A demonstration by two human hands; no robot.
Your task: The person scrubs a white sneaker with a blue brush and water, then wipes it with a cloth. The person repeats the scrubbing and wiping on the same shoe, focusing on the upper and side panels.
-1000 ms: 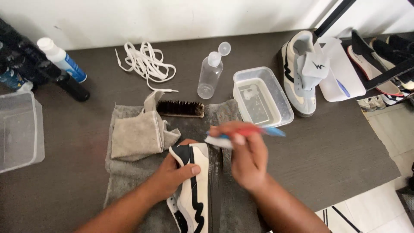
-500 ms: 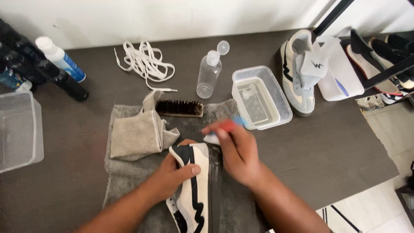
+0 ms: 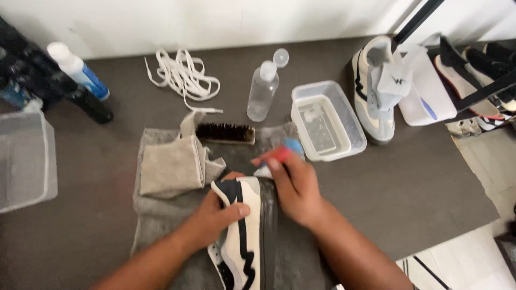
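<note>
Your left hand (image 3: 215,217) is clamped around the sneaker (image 3: 244,236), thumb pressed across its cream side panel, holding the shoe on its side on the grey towel (image 3: 161,215) that covers the middle of the dark table (image 3: 419,188). The sneaker lies with its black heel end pointing away from you and its dark sole turned to the right. Your right hand (image 3: 295,185) is closed around a toothbrush (image 3: 282,153) with a red and blue handle (blurred, so its bristles cannot be made out clearly), and the brush's white head end sits at the top edge of the sneaker's sole. Taking the sneaker as the landmark: a folded beige cloth (image 3: 172,166) rests just to its left on the towel, and a wooden brush with dark bristles (image 3: 224,133) lies beyond it. Farther beyond stand a clear squeeze bottle (image 3: 262,91) with its cap flipped open and a loose heap of white laces (image 3: 183,78). Beyond and to the right sits a clear tub of water (image 3: 328,121), and further right the second sneaker (image 3: 373,88), its tongue pulled up. Far to the left are a clear plastic box (image 3: 27,161) and a white and blue spray bottle (image 3: 78,70).
</note>
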